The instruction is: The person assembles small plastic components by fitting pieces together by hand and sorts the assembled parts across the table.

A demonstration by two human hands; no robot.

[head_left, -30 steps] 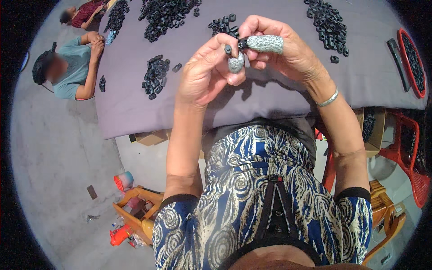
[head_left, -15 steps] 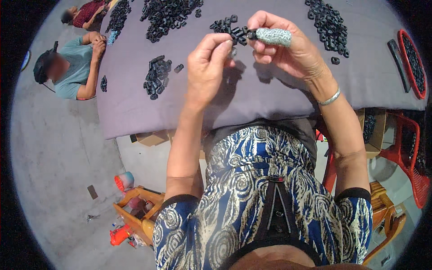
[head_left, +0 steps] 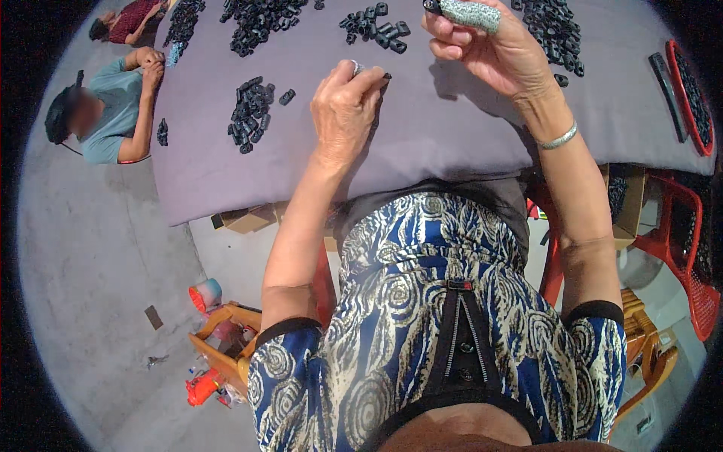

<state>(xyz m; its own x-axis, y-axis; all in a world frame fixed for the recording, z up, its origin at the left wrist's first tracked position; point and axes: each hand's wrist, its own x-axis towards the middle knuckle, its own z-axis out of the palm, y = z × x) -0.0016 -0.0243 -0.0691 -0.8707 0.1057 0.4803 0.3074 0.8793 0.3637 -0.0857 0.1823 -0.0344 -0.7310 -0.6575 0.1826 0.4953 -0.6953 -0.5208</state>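
A grey-purple cloth [head_left: 226, 181] covers the table, with a pale grey floor [head_left: 98, 248] to the left of it. The left hand [head_left: 340, 113] is low over the cloth, its back toward the camera and its fingers curled, pinching a small dark piece [head_left: 387, 76] that is mostly hidden – only a bit shows at the fingertips. The right hand [head_left: 501, 56] is near the upper edge of the view, gripping a black piece [head_left: 431, 7] at its fingertips beside a speckled grey finger sleeve [head_left: 471, 15]; its other fingers are bent in. A silvery bracelet [head_left: 559, 137] circles the right wrist.

Between the hands and a little beyond them is a loose cluster of black parts [head_left: 373, 30]. Left of the left hand is a small heap [head_left: 250, 113], with a single part [head_left: 287, 96] just beside it. Farther up the cloth spreads a larger pile [head_left: 260, 26]; another pile [head_left: 553, 34] stretches out beyond the right wrist. At the right edge lie a long dark bar [head_left: 667, 98] and a red-rimmed tray [head_left: 710, 139] of dark parts. Across to the left – at the table's side – sits a person in a teal shirt [head_left: 120, 113].
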